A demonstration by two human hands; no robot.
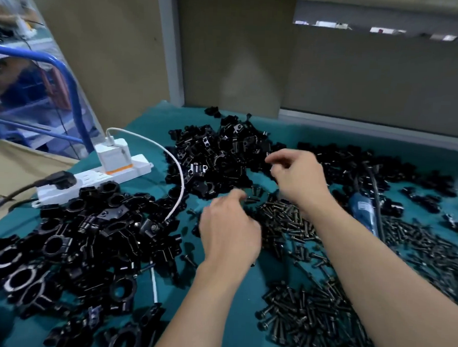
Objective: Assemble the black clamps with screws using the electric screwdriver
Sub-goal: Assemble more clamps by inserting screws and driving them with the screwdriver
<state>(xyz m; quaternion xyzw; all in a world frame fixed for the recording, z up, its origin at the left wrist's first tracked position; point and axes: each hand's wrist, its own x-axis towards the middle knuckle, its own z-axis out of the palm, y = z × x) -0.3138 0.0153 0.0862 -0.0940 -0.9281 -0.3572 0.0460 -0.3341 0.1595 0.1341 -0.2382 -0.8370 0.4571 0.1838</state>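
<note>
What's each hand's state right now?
Left hand: fingers curled down over small black metal screws; grip hidden, cannot tell.
Right hand: open, loosely curled, holding nothing.

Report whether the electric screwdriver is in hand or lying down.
Lying down. The electric screwdriver rests on the green cloth; the left hand and right hand are both clear of it.

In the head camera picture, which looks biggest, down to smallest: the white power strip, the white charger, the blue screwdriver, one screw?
1. white power strip, clearly the largest.
2. white charger and blue screwdriver: they look about alike, and the screwdriver is partly hidden, so I won't rank them.
3. One screw, the smallest.
</note>
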